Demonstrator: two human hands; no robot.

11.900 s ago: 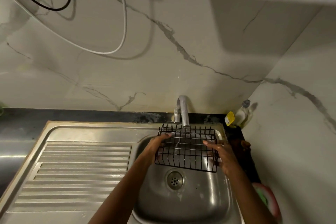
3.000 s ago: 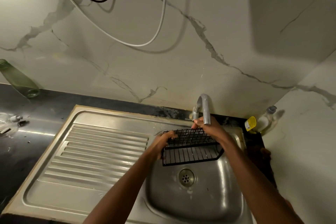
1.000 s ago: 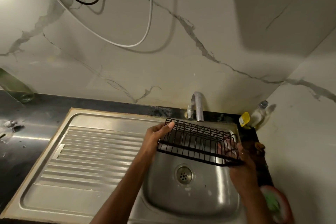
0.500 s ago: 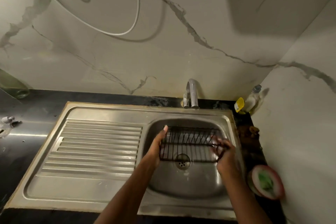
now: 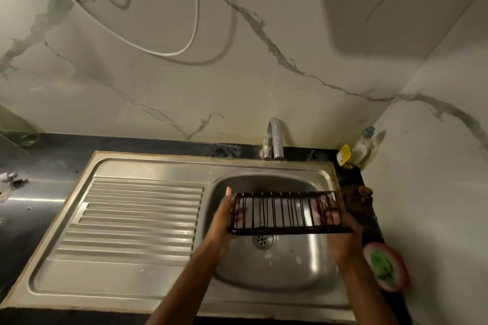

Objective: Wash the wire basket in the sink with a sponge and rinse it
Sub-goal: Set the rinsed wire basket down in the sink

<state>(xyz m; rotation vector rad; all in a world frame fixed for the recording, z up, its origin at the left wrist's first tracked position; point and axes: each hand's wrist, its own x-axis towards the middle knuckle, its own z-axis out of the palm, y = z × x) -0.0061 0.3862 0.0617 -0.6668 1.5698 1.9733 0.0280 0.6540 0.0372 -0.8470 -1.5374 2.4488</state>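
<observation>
My two forearms come up from the bottom edge of the frame, just right of centre. My left hand point(image 5: 220, 221) lies flat against the left end of the wire basket point(image 5: 286, 212), fingers straight and pointing up the frame. My right hand point(image 5: 340, 229) is at the basket's right end; its fingers show through the wires, curled round that end, though blur hides the exact grip. The black basket hangs between my hands over the bowl of the sink point(image 5: 266, 269), clear of the bottom, with the drain point(image 5: 262, 240) showing just under its near edge. At the lower right, beside my right wrist, a round pink-rimmed dish point(image 5: 385, 266) with something green in it sits on the dark counter. Left of the bowl the ribbed drainboard point(image 5: 132, 219) fills the middle left. Behind the bowl stands the tap point(image 5: 274, 140), no water visible from it. A bottle point(image 5: 365, 148) with a yellow tag stands in the corner at right. Cables loop across the marble wall in the upper left.
</observation>
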